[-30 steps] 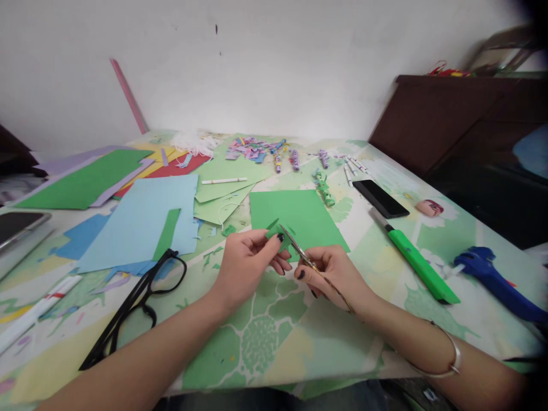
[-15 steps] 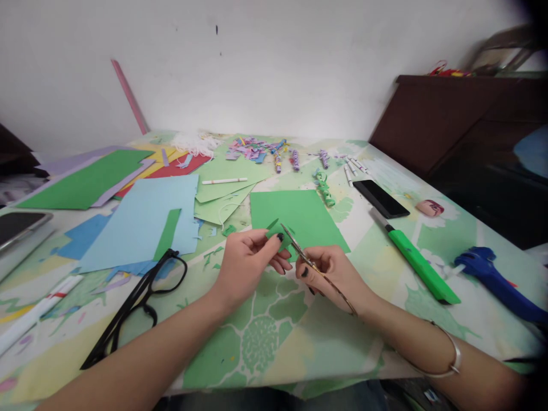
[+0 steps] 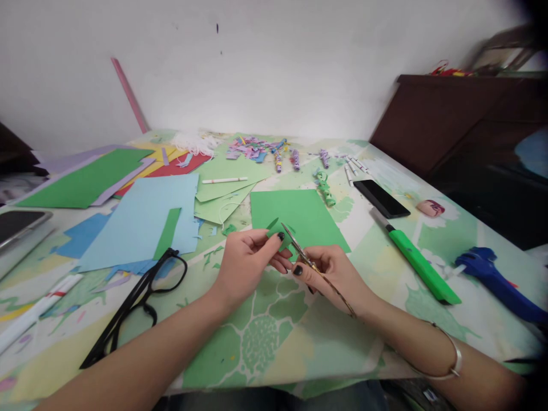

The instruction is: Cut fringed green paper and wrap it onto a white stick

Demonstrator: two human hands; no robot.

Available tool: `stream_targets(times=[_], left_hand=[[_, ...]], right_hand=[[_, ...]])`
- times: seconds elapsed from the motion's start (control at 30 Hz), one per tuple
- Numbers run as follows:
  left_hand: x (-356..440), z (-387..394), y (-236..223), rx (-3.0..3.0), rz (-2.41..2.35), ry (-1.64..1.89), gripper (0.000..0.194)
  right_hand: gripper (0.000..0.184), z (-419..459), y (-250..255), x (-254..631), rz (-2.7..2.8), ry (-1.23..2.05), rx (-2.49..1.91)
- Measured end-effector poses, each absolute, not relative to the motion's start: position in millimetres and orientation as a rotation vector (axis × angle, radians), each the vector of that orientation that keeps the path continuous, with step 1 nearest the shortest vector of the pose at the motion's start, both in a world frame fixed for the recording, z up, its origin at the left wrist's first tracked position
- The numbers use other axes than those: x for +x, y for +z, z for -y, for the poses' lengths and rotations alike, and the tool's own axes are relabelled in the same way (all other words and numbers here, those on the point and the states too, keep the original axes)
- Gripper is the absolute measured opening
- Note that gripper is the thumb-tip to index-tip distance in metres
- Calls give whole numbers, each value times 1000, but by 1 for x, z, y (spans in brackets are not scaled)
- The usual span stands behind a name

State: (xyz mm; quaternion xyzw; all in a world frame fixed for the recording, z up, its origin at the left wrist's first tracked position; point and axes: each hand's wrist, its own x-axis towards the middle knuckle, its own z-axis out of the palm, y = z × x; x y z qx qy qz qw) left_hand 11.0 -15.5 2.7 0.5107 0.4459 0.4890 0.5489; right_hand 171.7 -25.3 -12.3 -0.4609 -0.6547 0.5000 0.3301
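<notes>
At the green paper sheet's (image 3: 295,208) near edge, the left hand's fingers (image 3: 277,246) are pinching a green scrap (image 3: 287,241); the right hand's (image 3: 331,277) are clasping scissors (image 3: 303,256). Beneath the sheet, a floral tablecloth (image 3: 261,337) is lying; behind it, a white wall (image 3: 282,68) is rising.

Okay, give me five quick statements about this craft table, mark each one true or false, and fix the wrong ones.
1. The left hand grips a small piece of green paper. True.
2. The right hand holds a green plastic utility knife. False: it holds slim metal scissors.
3. A thin white pen lies on pale green paper sheets. True.
4. The flat sheet just beyond the hands is red. False: it is a green paper sheet.
5. Black-framed eyeglasses are on the person's left. True.
</notes>
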Motion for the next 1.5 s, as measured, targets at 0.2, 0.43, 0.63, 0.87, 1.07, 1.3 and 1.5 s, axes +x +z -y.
stream_targets(times=[0.2, 0.43, 0.63, 0.87, 1.07, 1.3, 1.5], left_hand=[[11, 17, 3, 1205, -1067, 1148, 25], [11, 17, 3, 1203, -1080, 1142, 24], [11, 18, 4, 1189, -1060, 1141, 25], [11, 18, 5, 1187, -1067, 1142, 24], [11, 18, 4, 1164, -1048, 1136, 24], [10, 17, 1, 1175, -1013, 1172, 23], [10, 17, 0, 1187, -1036, 1174, 24]], right_hand=[[44, 25, -12, 172, 1682, 1315, -1276], [45, 24, -9, 172, 1660, 1311, -1352], [45, 24, -9, 171, 1611, 1356, -1381], [43, 24, -11, 172, 1618, 1346, -1371], [44, 23, -8, 171, 1593, 1359, -1383], [44, 24, -8, 173, 1570, 1407, -1311], [42, 24, -11, 175, 1648, 1446, -1111]])
